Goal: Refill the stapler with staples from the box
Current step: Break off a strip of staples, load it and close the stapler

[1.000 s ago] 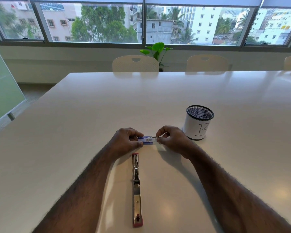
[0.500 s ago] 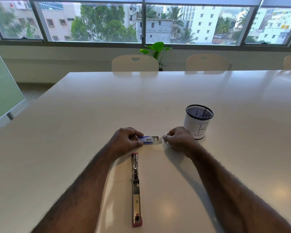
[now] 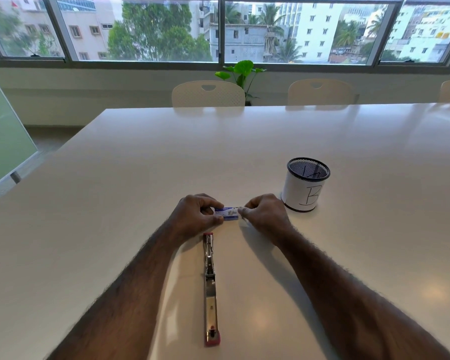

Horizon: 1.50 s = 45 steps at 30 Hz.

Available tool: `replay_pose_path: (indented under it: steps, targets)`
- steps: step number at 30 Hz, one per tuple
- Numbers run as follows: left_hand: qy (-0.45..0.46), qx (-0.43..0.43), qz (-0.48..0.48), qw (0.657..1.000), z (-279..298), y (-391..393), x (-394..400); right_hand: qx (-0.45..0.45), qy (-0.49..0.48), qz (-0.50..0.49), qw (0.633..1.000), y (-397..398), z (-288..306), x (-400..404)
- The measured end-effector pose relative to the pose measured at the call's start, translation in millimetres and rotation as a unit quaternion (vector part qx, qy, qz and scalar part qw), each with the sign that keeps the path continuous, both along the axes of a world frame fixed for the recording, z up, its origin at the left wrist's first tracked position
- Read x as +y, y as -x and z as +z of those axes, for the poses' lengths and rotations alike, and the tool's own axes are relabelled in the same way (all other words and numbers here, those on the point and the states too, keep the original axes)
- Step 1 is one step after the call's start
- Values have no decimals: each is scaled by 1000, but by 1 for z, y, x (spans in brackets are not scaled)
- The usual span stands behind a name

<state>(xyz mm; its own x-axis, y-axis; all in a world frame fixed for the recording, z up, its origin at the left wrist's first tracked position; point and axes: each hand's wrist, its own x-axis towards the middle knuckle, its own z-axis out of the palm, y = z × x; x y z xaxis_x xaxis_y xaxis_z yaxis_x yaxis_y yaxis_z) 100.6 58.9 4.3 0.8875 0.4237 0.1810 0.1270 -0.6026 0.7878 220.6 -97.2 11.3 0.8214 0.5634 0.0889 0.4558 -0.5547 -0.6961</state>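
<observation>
I observe left hand [image 3: 195, 216] and right hand [image 3: 266, 215] pinching opposite ends of small blue-white cardboard staple box [image 3: 227, 213]; long opened metal stapler [image 3: 210, 287] flat on white surface [image 3: 115, 203].

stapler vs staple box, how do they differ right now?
The stapler lies folded open and untouched; the box is pinched between the left hand and right hand. The stapler is long, bare metal with red ends; the box is short, blue and white. Both sit on the table.
</observation>
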Motion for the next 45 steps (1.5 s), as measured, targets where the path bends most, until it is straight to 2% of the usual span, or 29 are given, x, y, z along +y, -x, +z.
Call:
replay_pose_path:
  steps: [10, 14, 20, 24, 29, 31, 34, 37, 42, 45]
  targets:
    - [-31, -30, 56, 997, -1, -3, -4, -15, -16, 35, 999, 4, -2, 4]
    - [-20, -38, 68, 997, -3, -4, 0, 26, 0, 69, 997, 1, 3, 0]
    - [46, -77, 151, 984, -1, -2, 1, 133, -8, 46, 990, -5, 13, -13]
    - [94, -104, 222, 965, -3, 6, 1, 118, -63, 28, 991, 1, 10, -24]
    - [86, -7, 268, 959, -3, 30, -8, 78, -122, 5, 989, 17, 4, -34]
    - [55, 83, 248, 964, 7, 42, -11, 81, -140, 9, 987, 27, 5, -36]
    - [65, 224, 184, 955, 23, 52, -23, 81, -165, 18, 983, 41, 5, -37]
    - [14, 303, 164, 938, 33, 49, -41, 82, -178, -10, 981, 50, 1, -40]
    - [-28, 343, 140, 928, 42, 45, -63, 178, -225, -37, 957, 54, -4, -51]
    - [-11, 289, 150, 946, 44, 47, -67, 230, -259, -24, 938, 56, -3, -57]
